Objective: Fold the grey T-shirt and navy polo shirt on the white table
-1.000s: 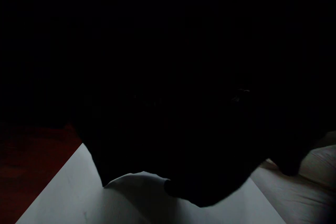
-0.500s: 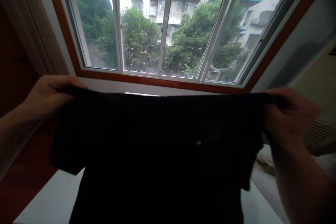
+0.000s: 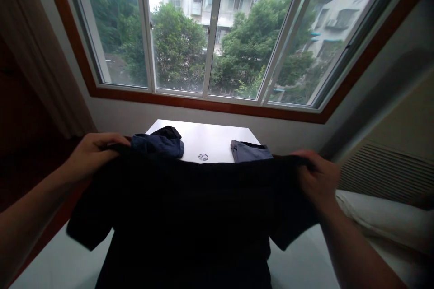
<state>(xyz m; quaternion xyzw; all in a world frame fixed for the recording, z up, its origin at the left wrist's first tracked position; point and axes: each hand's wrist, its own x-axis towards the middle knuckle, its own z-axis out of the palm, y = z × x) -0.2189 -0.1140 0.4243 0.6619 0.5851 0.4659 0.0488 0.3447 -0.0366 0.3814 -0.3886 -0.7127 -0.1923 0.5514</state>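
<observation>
A black short-sleeved T-shirt (image 3: 193, 216) hangs spread out in front of me, held up by its shoulders. My left hand (image 3: 93, 151) is closed on the shoulder at the left, thumb and fingers pinching the cloth. At the other shoulder, my right hand (image 3: 318, 176) grips the fabric in the same way. Both sleeves droop below the hands. The shirt's lower part runs out of view at the bottom and covers much of the white table (image 3: 217, 133) behind it.
Dark blue folded clothing (image 3: 158, 143) lies on the table's far left, and a grey-blue folded garment (image 3: 251, 151) on its far right. A round dark mark (image 3: 203, 157) sits between them. Beyond stands a window (image 3: 206, 96); pale bedding (image 3: 383, 212) is at the right.
Both hands have come down and closer together with the T-shirt, its top edge now sagging. The table's far end and the folded clothes have come into sight. The shirt's small white logo no longer shows.
</observation>
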